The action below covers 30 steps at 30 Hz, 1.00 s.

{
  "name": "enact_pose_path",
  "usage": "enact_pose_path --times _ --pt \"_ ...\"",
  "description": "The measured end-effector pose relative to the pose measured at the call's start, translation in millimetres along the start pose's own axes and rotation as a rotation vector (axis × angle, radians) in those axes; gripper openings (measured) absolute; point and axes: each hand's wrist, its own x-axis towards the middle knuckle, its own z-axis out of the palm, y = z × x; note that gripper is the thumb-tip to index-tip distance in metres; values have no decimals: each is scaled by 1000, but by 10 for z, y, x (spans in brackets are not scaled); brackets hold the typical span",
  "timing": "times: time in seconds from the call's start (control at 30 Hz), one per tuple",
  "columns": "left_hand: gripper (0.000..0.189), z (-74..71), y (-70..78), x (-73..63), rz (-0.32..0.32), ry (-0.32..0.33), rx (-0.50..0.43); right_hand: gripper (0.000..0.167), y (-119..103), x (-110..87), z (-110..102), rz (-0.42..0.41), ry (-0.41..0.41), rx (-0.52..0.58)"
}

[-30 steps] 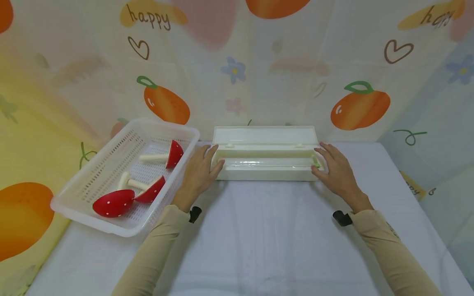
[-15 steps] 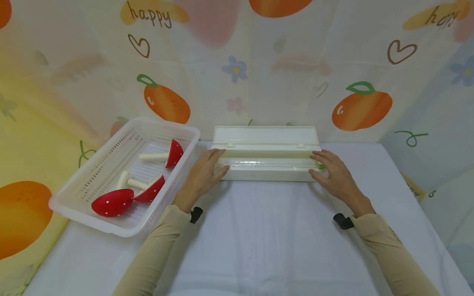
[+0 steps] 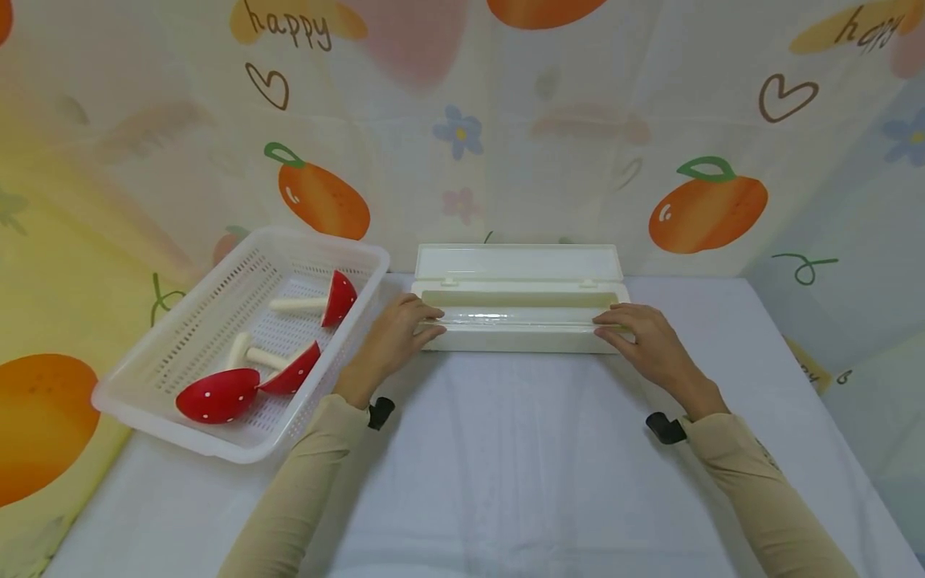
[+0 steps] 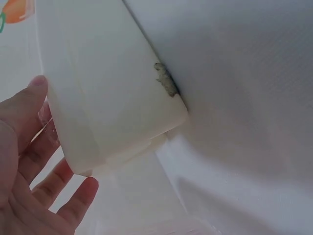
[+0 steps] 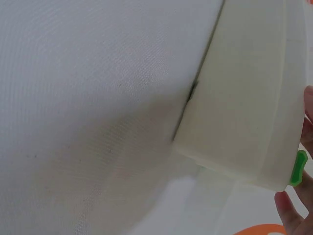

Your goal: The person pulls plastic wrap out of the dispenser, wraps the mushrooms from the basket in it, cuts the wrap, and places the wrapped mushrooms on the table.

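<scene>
Several fingers (image 3: 429, 312) at the white box (image 3: 516, 342)

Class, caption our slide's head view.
Left hand and right hand at an open, long white plastic box, beside a perforated white plastic basket.

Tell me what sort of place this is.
Probably a staged indoor tabletop workspace, though I can't be certain: a white-covered table stands before a fruit-print backdrop, with a plastic basket holding red-capped, toy-like mushrooms.
</scene>
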Motion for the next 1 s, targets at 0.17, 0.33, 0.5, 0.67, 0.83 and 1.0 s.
enact_pose_path --times 0.17,0.33,0.5,0.67,0.83,1.0 --pt "21 0 -40 5 4 15 -58 20 12 24 5 5 9 22" --pt "17 -4 -44 14 -11 31 -57 18 -1 43 1 38 14 18" --pt "13 9 -24 22 -10 60 -21 18 -25 58 -3 41 44 16" --pt "15 22 4 14 -27 89 -46 18 -41 65 -20 42 85 26" --pt "16 20 7 23 -42 116 -98 17 -53 82 -48 33 121 47" --pt "16 -2 31 22 -65 136 -172 16 -84 88 -88 22 142 61"
